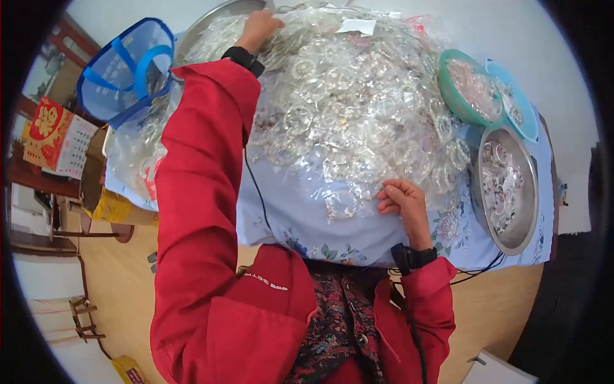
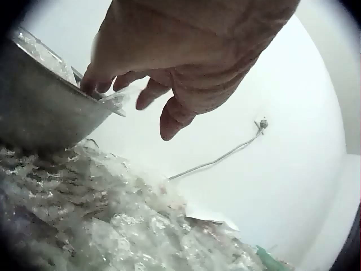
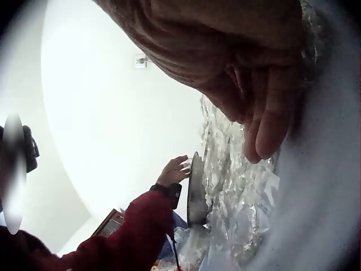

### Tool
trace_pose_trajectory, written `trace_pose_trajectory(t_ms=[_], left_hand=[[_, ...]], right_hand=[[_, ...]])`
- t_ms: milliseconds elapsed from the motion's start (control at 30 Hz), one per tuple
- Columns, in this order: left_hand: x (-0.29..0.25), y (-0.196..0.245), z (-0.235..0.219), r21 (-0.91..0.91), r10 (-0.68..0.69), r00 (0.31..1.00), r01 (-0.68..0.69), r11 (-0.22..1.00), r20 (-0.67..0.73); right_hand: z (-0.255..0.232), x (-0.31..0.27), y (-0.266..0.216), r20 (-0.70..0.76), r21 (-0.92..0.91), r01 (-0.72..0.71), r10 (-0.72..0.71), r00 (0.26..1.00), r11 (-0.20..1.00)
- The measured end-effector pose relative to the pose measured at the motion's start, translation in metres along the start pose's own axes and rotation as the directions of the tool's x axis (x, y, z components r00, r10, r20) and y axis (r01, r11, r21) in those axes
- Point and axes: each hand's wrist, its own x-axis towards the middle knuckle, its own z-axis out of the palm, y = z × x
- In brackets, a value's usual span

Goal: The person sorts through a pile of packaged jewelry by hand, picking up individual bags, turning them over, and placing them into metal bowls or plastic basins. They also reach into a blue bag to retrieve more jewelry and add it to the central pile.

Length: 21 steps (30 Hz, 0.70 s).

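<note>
My left hand (image 1: 259, 31) is stretched out to the back left, at the rim of a metal basin (image 1: 199, 24). In the left wrist view its fingers (image 2: 151, 93) are parted, thumb away from the others. A clear plastic packet (image 2: 117, 103) shows at the basin's rim beside them. A wide heap of small clear packets (image 1: 358, 96) with shiny pieces inside covers the table. My right hand (image 1: 407, 203) is low at the heap's front edge, fingers loosely bent beside the nearest packets. The right wrist view shows its fingertips (image 3: 268, 144) close over the cloth and packets.
On the right stand a green basin (image 1: 448, 86), a light blue basin (image 1: 531, 131) and an oval steel basin (image 1: 521, 237), each with packets or beaded pieces. A blue bag (image 1: 105, 77) stands at left. Flowered cloth (image 1: 288, 205) covers the table; a black cable (image 1: 259, 192) hangs by the left sleeve.
</note>
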Motion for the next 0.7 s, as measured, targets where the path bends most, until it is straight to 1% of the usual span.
trace_pose_trajectory(t_ms=[33, 67, 100, 133, 167, 200, 233, 267, 300, 333, 367, 400, 433, 500, 533, 567, 600, 633, 667, 700], left_hand=[[0.032, -0.031, 0.006, 0.202, 0.044, 0.998, -0.034, 0.979, -0.044], [0.064, -0.066, 0.011, 0.396, 0.097, 0.992, -0.059, 0.916, -0.077], [0.082, -0.087, 0.013, 0.575, 0.156, 0.983, -0.072, 0.815, -0.097], [0.079, -0.083, 0.004, 0.731, 0.273, 0.958, -0.125, 0.671, -0.086], [0.074, -0.079, -0.007, 0.855, 0.383, 0.922, -0.159, 0.494, -0.050], [0.092, -0.102, -0.018, 0.564, 0.267, 0.948, -0.126, 0.816, -0.175], [0.111, -0.121, -0.024, 0.165, 0.106, 0.964, -0.066, 0.984, -0.244], [0.095, -0.111, -0.032, 0.465, 0.484, 0.833, -0.329, 0.822, -0.267], [0.078, -0.092, -0.042, 0.713, 0.791, 0.590, -0.482, 0.509, -0.165], [0.082, -0.090, -0.047, 0.701, 0.789, 0.595, -0.496, 0.512, -0.155], [0.086, -0.096, -0.054, -0.094, 0.405, 0.851, -0.458, 0.884, -0.335], [0.086, -0.090, -0.052, -0.817, -0.014, 0.996, -0.067, 0.573, -0.091], [0.087, -0.083, -0.043, -0.823, -0.013, 0.997, -0.053, 0.565, -0.074], [0.062, -0.043, -0.022, -0.610, 0.031, 0.964, -0.192, 0.769, -0.264], [0.052, -0.032, -0.014, -0.468, 0.072, 0.932, -0.244, 0.849, -0.355], [0.051, -0.035, -0.004, -0.395, 0.146, 0.957, -0.240, 0.887, -0.252], [0.049, -0.036, 0.006, -0.319, 0.209, 0.967, -0.245, 0.916, -0.144], [0.025, -0.017, 0.019, -0.351, 0.224, 0.974, -0.199, 0.915, 0.032], [-0.004, 0.000, 0.034, -0.376, 0.237, 0.950, -0.149, 0.915, 0.202], [-0.034, 0.017, 0.048, -0.151, 0.295, 0.925, -0.264, 0.952, 0.240]], right_hand=[[0.000, 0.000, 0.000, 0.005, -0.002, 0.005, -0.005, 1.000, 1.000], [-0.001, 0.000, -0.001, 0.009, -0.004, 0.007, -0.007, 1.000, 1.000], [-0.002, 0.002, -0.001, -0.002, 0.003, 0.001, -0.001, 1.000, 1.000], [-0.002, 0.002, -0.001, -0.002, 0.005, -0.010, 0.010, 1.000, 1.000], [-0.002, 0.002, 0.001, -0.001, 0.007, -0.023, 0.023, 1.000, 1.000], [-0.002, 0.003, 0.001, 0.000, 0.008, -0.032, 0.032, 0.999, 0.999], [-0.002, 0.005, -0.001, -0.007, 0.014, -0.033, 0.033, 0.999, 0.999], [-0.002, 0.006, -0.002, -0.001, 0.013, -0.029, 0.029, 1.000, 1.000], [-0.002, 0.006, -0.002, 0.001, 0.013, -0.025, 0.025, 1.000, 1.000], [-0.002, 0.003, 0.000, -0.001, 0.013, -0.028, 0.028, 1.000, 1.000], [-0.002, 0.000, 0.003, -0.021, 0.019, -0.041, 0.042, 0.999, 0.999], [-0.003, 0.000, 0.004, -0.014, 0.027, -0.040, 0.040, 0.999, 0.999], [-0.004, 0.003, 0.005, -0.004, 0.034, -0.033, 0.034, 0.999, 0.999], [-0.007, 0.005, 0.006, 0.002, 0.050, -0.027, 0.027, 1.000, 0.998], [-0.006, 0.004, 0.006, -0.007, 0.043, -0.025, 0.025, 1.000, 0.999], [-0.004, 0.004, 0.005, -0.009, 0.031, -0.022, 0.022, 1.000, 0.999], [-0.003, 0.004, 0.004, -0.009, 0.017, -0.016, 0.016, 1.000, 1.000], [-0.002, 0.004, 0.004, -0.002, 0.013, -0.019, 0.019, 1.000, 1.000], [-0.001, 0.004, 0.004, -0.001, 0.009, -0.014, 0.014, 1.000, 1.000], [-0.002, 0.004, 0.003, -0.002, 0.003, -0.006, 0.006, 1.000, 1.000]])
